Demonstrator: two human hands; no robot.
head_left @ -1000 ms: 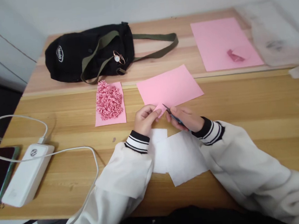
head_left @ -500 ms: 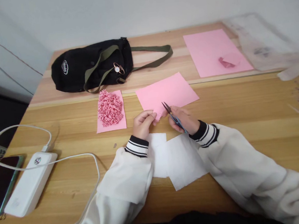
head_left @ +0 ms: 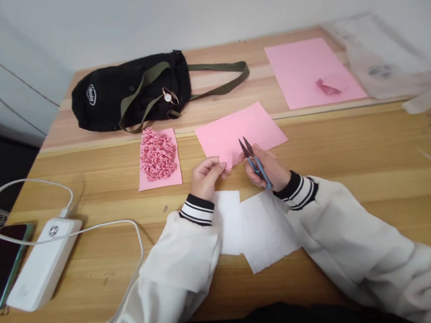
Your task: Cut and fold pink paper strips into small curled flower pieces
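My left hand [head_left: 206, 176] pinches a small pink paper piece [head_left: 226, 161] between thumb and fingers. Its outline blends with the pink sheet [head_left: 242, 126] lying behind it. In my right hand [head_left: 267, 169] are small blue-handled thread snips [head_left: 256, 163], their dark blades parted and pointing away from me. The blades are apart from the small piece. Below both hands lie white paper sheets [head_left: 270, 232], overlapping on the wooden table. To the left of my left hand, a heap of pink curled bits [head_left: 157, 154] rests on a pink paper rectangle [head_left: 147, 183].
Behind the hands lies a black bag [head_left: 110, 98] with green straps and a wristwatch [head_left: 168, 97] on it. At the back right, a folded pink piece [head_left: 330, 87] sits on a larger pink sheet [head_left: 294, 67]. A white power bank [head_left: 44, 264] and cable [head_left: 103, 225] are at left.
The snips have turned more upright and their blades have spread wider. My right hand has shifted slightly right, while the left still pinches the small paper piece.
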